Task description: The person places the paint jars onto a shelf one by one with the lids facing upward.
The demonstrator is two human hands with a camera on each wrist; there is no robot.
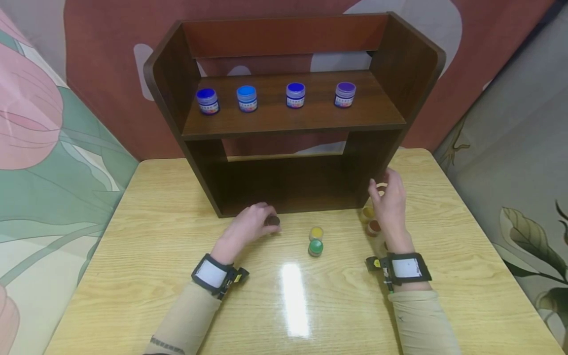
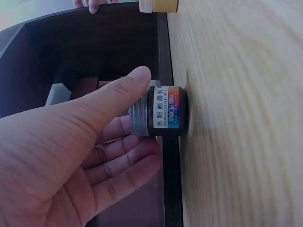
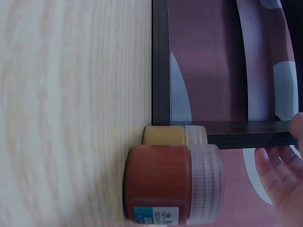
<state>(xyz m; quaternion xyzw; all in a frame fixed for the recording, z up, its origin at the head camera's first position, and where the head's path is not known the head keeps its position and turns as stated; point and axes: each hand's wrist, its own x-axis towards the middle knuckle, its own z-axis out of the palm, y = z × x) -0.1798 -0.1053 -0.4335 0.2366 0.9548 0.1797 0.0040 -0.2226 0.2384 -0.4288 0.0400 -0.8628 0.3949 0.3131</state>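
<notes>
My left hand [image 1: 254, 224] holds a dark gouache paint jar [image 2: 165, 118] at its lid, between thumb and fingers. The jar stands on the table at the shelf's front edge. My right hand [image 1: 391, 199] grips the right side panel [image 3: 255, 138] of the brown wooden shelf [image 1: 284, 127], thumb on one face and fingers on the other. By that hand stand a yellow jar [image 1: 368, 214] and a reddish-brown jar [image 3: 158, 179]; another jar is mostly hidden under the wrist. Between the hands are a yellow jar [image 1: 316, 232] and a green jar [image 1: 315, 248].
On the upper shelf board sit a dark blue jar [image 1: 208, 101], a light blue jar [image 1: 247, 98], another blue jar [image 1: 295, 95] and a purple jar [image 1: 344, 94]. The shelf stands at the back of the light wood table [image 1: 133, 276], before a patterned cloth [image 1: 106, 98].
</notes>
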